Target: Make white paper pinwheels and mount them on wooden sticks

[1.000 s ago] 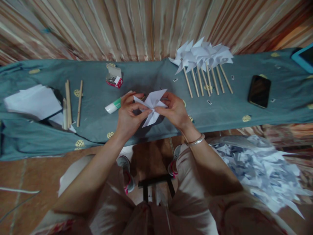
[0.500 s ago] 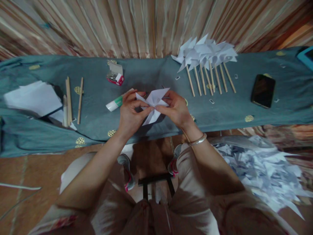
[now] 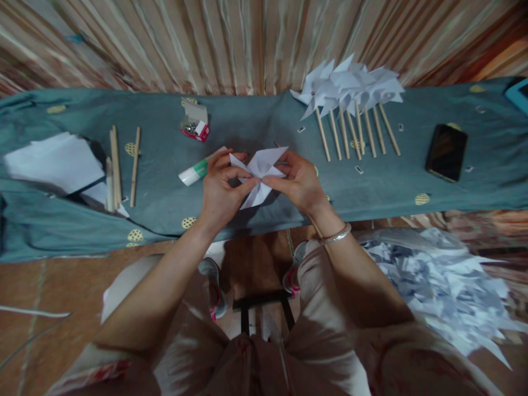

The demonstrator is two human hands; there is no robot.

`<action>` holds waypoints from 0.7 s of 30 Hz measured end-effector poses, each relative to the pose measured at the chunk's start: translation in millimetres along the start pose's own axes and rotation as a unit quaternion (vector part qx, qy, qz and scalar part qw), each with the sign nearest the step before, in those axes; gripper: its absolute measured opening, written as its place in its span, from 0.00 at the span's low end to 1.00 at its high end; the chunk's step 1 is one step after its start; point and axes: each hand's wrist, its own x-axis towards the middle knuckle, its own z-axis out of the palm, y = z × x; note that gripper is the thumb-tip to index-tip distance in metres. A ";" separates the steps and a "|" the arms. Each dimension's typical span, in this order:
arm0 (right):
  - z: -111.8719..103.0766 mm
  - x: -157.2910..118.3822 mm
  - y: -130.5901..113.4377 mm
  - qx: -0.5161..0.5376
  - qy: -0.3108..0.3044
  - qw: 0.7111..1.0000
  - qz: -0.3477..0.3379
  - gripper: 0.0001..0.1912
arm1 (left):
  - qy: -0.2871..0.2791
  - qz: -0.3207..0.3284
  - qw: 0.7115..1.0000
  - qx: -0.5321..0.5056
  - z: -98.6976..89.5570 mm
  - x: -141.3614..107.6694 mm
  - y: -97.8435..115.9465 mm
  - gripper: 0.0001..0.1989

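Note:
A white paper pinwheel is held between both hands above the near part of the cloth-covered table. My left hand pinches it from the left, thumb at its centre. From the right, my right hand grips it the same way, with the thumb also pressed near the middle. The fingertips behind the paper are partly hidden. Just beyond my left hand lies a white and green glue stick, partly covered by the fingers. A small open red and white box of metal pins or similar bits stands farther back.
Finished pinwheels on sticks lie at the back right, near a dark phone. At left are paper sheets and several wooden sticks. A bag of folded paper sits low at right; a dark stool bar shows between the legs.
Both hands keep the same pinch on the pinwheel, with hardly any movement. The view has shifted very slightly.

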 end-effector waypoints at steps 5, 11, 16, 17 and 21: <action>0.1 0.5 1.7 0.017 0.003 1.000 0.003 0.26 | -0.001 -0.003 1.000 -0.015 0.3 0.2 -1.1 0.08; -0.1 1.0 3.2 0.021 -0.001 1.000 -0.001 0.28 | 0.003 0.002 1.000 -0.012 0.9 -0.1 0.1 0.07; 0.2 0.8 4.7 0.014 -0.010 1.000 -0.001 0.31 | 0.001 -0.005 1.000 0.005 0.8 0.1 2.1 0.07; 0.4 0.8 5.2 0.014 -0.011 1.000 -0.002 0.31 | 0.002 -0.005 1.000 0.007 1.0 0.2 2.0 0.07; 1.0 1.3 6.4 0.007 -0.011 1.000 -0.008 0.31 | 0.008 -0.004 1.000 0.008 2.0 0.1 1.8 0.07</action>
